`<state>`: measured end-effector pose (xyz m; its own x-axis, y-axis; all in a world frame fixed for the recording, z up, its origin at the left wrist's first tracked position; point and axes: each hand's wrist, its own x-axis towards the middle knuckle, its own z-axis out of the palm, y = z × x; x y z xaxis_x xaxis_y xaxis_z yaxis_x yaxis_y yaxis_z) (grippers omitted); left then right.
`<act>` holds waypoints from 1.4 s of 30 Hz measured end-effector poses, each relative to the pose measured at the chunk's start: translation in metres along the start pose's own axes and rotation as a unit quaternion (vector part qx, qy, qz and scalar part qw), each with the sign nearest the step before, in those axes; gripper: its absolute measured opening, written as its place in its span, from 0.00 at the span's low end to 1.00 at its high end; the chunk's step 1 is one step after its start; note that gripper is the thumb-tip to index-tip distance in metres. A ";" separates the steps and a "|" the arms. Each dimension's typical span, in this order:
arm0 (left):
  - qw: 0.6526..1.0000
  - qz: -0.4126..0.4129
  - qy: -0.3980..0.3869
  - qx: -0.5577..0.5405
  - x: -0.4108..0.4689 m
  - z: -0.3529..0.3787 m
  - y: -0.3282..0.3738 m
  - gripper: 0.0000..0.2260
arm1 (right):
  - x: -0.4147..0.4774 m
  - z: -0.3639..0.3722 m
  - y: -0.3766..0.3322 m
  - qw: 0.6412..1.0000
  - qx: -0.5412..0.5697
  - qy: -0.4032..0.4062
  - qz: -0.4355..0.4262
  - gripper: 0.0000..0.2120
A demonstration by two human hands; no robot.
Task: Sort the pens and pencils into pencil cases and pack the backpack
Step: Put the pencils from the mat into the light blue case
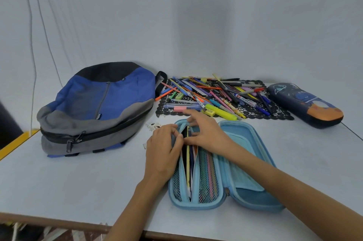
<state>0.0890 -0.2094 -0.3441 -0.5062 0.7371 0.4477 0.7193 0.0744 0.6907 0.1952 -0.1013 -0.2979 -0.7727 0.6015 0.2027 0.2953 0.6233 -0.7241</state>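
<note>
Left hand [165, 148] fingers [177, 134] pinch the mesh pocket [208, 177] edge of the blue case [251, 197]. Right hand [206, 132] fingers [191, 115] are spread at the pocket mouth, grip unclear. Case is a light-blue hard shell, open flat on the table [78, 181], pens [188, 162] in its centre slot. Loose pile [216, 93] on black lace mat [282, 115] behind. Dark case [306, 103], rounded, space print, right. Backpack [102, 103], blue/grey/black fabric, left, label illegible.

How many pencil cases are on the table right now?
2: an open light blue case nearest the camera, a closed dark blue case far right. The backpack could hide more.
</note>
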 end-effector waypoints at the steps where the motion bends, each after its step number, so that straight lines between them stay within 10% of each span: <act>1: 1.000 -0.003 0.000 -0.001 0.000 0.000 0.000 0.04 | 0.000 -0.001 -0.001 1.000 -0.008 0.003 -0.006 0.38; 16: 1.000 0.008 -0.016 -0.020 0.001 0.002 -0.004 0.04 | 0.000 -0.012 0.005 0.993 0.097 -0.035 0.059 0.28; 34: 0.996 0.051 -0.064 0.026 0.000 -0.004 -0.004 0.12 | -0.008 -0.030 0.004 0.990 -0.110 -0.083 0.027 0.27; 42: 0.993 0.060 -0.089 0.054 0.002 -0.001 -0.009 0.18 | -0.011 -0.029 0.000 0.987 0.133 -0.064 0.057 0.21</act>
<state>0.0813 -0.2095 -0.3487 -0.3288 0.8517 0.4082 0.8210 0.0441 0.5693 0.2202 -0.0934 -0.2814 -0.8128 0.5815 0.0364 0.2404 0.3915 -0.8882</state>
